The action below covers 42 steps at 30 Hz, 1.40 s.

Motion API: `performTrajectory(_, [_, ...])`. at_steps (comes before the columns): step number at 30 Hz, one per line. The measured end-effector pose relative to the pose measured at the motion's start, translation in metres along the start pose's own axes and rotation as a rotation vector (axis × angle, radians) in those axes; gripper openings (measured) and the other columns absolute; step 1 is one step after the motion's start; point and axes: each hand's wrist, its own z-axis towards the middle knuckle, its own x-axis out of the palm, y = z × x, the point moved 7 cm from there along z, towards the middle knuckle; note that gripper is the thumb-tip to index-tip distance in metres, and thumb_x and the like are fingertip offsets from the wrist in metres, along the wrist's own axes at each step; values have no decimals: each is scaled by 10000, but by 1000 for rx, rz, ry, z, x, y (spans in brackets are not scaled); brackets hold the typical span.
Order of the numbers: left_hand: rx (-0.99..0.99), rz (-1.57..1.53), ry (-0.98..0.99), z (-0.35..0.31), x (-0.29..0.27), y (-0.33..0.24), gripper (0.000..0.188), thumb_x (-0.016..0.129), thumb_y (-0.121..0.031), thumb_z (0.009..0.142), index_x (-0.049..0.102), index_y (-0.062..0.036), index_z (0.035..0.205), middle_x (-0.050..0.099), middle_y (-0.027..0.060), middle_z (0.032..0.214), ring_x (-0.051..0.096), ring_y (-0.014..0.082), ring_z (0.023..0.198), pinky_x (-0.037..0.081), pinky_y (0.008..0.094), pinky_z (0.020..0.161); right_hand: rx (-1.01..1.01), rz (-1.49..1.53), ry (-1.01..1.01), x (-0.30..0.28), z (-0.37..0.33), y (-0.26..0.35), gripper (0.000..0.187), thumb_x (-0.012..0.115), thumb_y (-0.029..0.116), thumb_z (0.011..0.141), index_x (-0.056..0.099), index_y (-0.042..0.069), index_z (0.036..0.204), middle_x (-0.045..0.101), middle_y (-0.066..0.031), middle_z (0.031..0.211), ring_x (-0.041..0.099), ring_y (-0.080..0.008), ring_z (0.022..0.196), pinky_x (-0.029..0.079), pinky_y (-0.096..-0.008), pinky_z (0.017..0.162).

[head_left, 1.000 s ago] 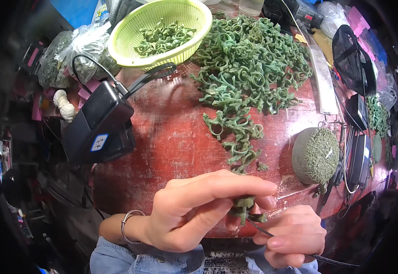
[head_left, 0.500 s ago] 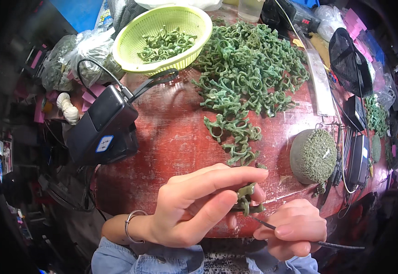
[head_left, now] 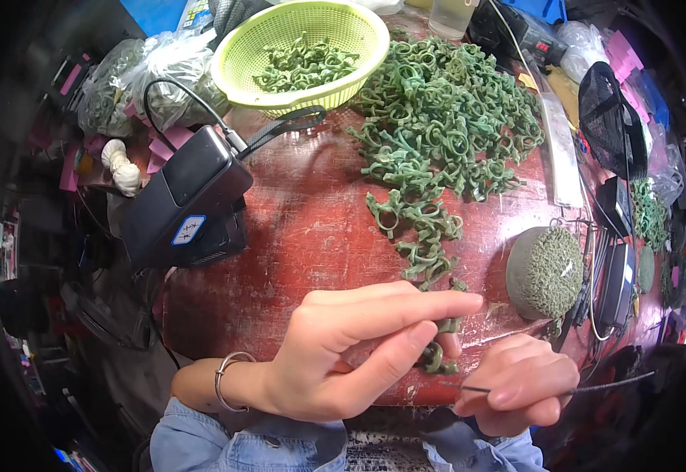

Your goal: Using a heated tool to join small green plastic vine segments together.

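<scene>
My left hand (head_left: 358, 354), with a metal bangle at the wrist, is closed on a small glossy green ring (head_left: 435, 359) between thumb and fingers. Part of the ring is hidden behind the fingers. Just to the right, my right hand (head_left: 516, 385) grips a thin dark rod-like tool (head_left: 614, 385). Its narrow tip points left toward the ring, a short gap away. Beyond my left hand, a strip of similar green rings (head_left: 421, 232) trails toward me from a large heap of rings (head_left: 461, 110).
A yellow-green plastic basket (head_left: 229, 79) at the back left holds more rings. Nearer stands a black device (head_left: 189, 185) with a cable and strap. At right are a round block with a crumbly green top (head_left: 551, 271), a white strip (head_left: 561, 157) and black adapters (head_left: 616, 283).
The tool's tip has drawn away from the ring as my right hand shifted slightly right. My left hand has also moved a little to the right, still holding the ring.
</scene>
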Motion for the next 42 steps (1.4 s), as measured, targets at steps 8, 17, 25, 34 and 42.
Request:
performTrajectory(8, [73,-43,12,-3,0,6,278,495,-3,867,584,22,1129,612,104,760,592,158,671,456,258,601,92,-75,-66,-1,-3,-8,390,367,413,948,426,54,809,503,-36,447,504,-125,330,362,-209,293])
performTrajectory(17, [41,61,11,-1,1,-2,270,515,6,855,599,7,1112,589,95,728,554,138,626,438,268,566,144,31,40,-8,-6,-11,421,413,388,942,532,-7,855,596,-91,559,586,-172,430,469,-268,384])
performTrajectory(25, [241,292,-78,-9,1,-17,357,633,-66,811,573,68,1136,644,143,843,641,177,733,501,251,645,193,-173,-42,-9,0,-2,446,384,433,937,495,8,856,559,-75,591,515,-114,423,374,-209,387])
performTrajectory(34, [364,418,-179,-18,5,-15,534,705,13,717,519,20,1219,612,108,874,626,173,738,513,267,630,109,-65,-107,-13,-8,-11,417,339,446,943,441,48,873,508,-68,543,490,-126,404,386,-215,401])
performTrajectory(42, [389,454,-196,-15,5,-16,529,716,-4,695,543,8,1195,557,88,780,555,170,613,462,285,537,-59,23,110,-2,-2,-8,442,380,428,946,516,24,826,510,-46,493,519,-152,385,405,-243,368])
